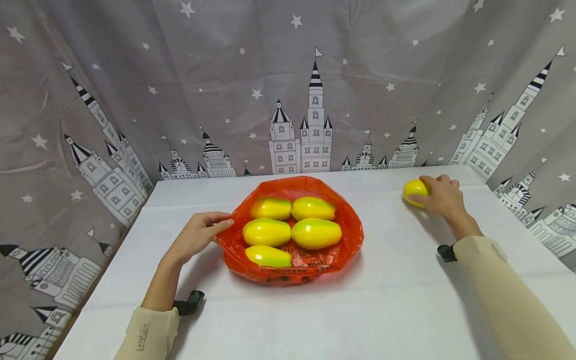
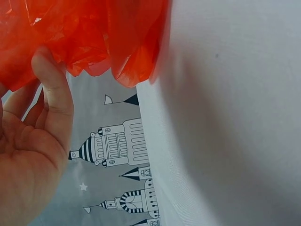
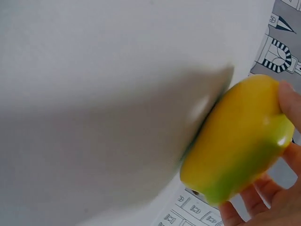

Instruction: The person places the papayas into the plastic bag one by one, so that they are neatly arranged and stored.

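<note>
A red plastic bag (image 1: 351, 240) lies spread wide on the table with several yellow-green mangoes (image 1: 316, 234) inside. At its left rim my left hand (image 1: 194, 237) pinches the plastic between thumb and fingers. The thumb shows against the red film (image 2: 89, 37) in the left wrist view. Far to the right, my right hand (image 1: 443, 198) grips a single mango (image 1: 415, 192) close over the table. In the right wrist view, thumb and fingers wrap the far side of this mango (image 3: 235, 141), which lies tilted with green along one side.
The white table (image 1: 382, 310) runs up to a grey curtain (image 1: 216, 60) printed with castles and stars. Both forearms wear beige sleeves (image 1: 499, 280), and a black wrist camera (image 1: 190, 303) sits at each wrist.
</note>
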{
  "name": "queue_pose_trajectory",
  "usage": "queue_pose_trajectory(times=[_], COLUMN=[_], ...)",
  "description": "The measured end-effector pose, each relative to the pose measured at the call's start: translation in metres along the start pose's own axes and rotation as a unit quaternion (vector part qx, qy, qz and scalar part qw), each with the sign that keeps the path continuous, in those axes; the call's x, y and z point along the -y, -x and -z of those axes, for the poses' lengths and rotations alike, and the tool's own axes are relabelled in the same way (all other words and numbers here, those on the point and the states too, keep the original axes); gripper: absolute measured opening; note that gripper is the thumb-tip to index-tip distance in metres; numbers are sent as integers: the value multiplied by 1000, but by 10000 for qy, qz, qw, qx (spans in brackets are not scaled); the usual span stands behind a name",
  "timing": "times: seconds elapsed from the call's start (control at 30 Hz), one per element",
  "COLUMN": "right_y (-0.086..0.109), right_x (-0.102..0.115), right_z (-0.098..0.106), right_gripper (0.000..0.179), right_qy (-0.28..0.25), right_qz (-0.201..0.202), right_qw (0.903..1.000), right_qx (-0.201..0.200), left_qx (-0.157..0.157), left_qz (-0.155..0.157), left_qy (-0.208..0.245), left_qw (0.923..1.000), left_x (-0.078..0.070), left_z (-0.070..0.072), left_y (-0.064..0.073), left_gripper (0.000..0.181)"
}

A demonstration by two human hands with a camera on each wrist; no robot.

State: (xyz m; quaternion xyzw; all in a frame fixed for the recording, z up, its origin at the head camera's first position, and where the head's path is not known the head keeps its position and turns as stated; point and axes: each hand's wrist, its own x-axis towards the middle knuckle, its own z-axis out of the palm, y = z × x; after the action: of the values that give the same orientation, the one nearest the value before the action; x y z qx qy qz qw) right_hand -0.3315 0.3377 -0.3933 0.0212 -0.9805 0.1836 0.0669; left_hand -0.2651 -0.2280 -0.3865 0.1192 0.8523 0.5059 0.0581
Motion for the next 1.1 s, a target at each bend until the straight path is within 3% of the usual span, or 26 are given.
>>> queue_pose_trajectory(times=[0.23, 0.47, 0.77, 1.1], right_y=[1, 1, 4, 5], right_x=[0, 2, 4, 3], right_z=[-5, -8, -12, -12], right_gripper=[74, 79, 91, 90], right_qy=[75, 97, -495, -552], right_qz=[-165, -234, -241, -201], right_qw=[9998, 9994, 9966, 9961], right_qx=[-82, 219, 605, 655], left_qx=[22, 40, 71, 69], left_qz=[-19, -42, -18, -36], left_qy=[-14, -5, 22, 18], left_qw=[10000, 10000, 10000, 10000], left_x=[0, -2, -1, 0], left_z=[1, 2, 2, 2], left_y=[0, 1, 1, 0], left_gripper=[39, 40, 40, 40])
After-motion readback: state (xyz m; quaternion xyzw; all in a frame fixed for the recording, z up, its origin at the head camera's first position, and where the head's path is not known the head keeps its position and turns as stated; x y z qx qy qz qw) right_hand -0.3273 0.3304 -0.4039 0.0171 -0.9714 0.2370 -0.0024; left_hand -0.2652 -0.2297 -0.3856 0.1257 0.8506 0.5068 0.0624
